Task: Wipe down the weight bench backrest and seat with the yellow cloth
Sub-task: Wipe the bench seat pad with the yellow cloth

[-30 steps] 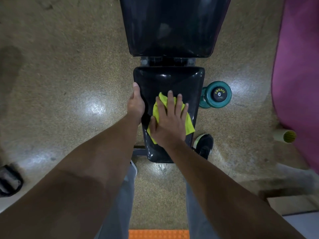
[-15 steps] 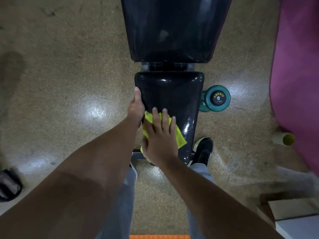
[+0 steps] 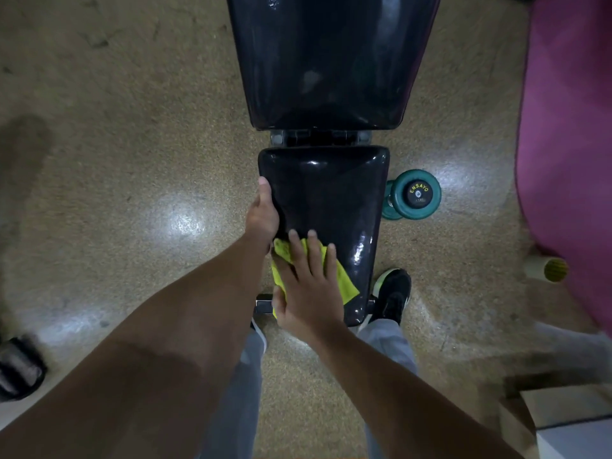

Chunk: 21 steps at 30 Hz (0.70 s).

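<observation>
The glossy black seat pad (image 3: 331, 190) of the weight bench lies straight ahead, with the wider black backrest (image 3: 331, 61) beyond it. A yellow cloth (image 3: 346, 283) is spread on the near left part of the seat. My right hand (image 3: 308, 286) presses flat on the cloth with straight, spread fingers. My left hand (image 3: 263, 213) holds the seat's left edge, thumb along the side of the pad and fingers hidden under it.
A teal dumbbell (image 3: 415, 195) lies on the speckled floor (image 3: 132, 160) right of the seat. My black shoe (image 3: 392, 293) stands by the seat's near right corner. A magenta mat (image 3: 569, 127) fills the right side, a dark sandal (image 3: 16, 369) sits at far left.
My right hand slid the cloth from the middle of the seat toward its near left corner. The left hand stayed on the seat's left edge.
</observation>
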### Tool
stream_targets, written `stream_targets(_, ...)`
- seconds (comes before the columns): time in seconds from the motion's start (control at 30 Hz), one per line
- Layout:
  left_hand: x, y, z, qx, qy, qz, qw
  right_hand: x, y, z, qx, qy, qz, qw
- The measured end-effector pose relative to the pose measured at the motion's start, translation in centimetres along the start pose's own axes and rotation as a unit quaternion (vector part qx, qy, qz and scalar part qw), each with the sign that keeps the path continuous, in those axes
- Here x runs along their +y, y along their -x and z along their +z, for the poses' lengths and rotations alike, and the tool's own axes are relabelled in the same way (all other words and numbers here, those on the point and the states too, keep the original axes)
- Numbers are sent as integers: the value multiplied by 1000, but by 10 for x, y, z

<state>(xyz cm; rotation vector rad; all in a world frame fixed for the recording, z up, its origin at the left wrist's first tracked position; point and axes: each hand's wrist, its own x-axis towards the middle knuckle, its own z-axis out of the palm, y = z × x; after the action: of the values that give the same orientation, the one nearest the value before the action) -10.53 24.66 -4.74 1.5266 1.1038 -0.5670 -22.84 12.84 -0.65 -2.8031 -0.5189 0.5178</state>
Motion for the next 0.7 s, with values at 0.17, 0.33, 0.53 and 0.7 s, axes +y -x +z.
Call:
stream_targets(0.17, -1, -1, 0, 9, 5, -8, 1000, 53, 12, -3, 41, -46, 80, 995)
stream_targets(0.33, -3, -1, 3, 18, 12, -10, 1000, 48, -16, -11, 50, -72, 174, 981)
stream_targets(0.53, 0, 0, 3, 13, 9, -13, 1000, 55, 40, 6, 56, -60, 73, 994)
stream_targets(0.7, -3, -2, 3, 18, 17, -8, 1000, 69, 26, 5, 101, -117, 154, 976)
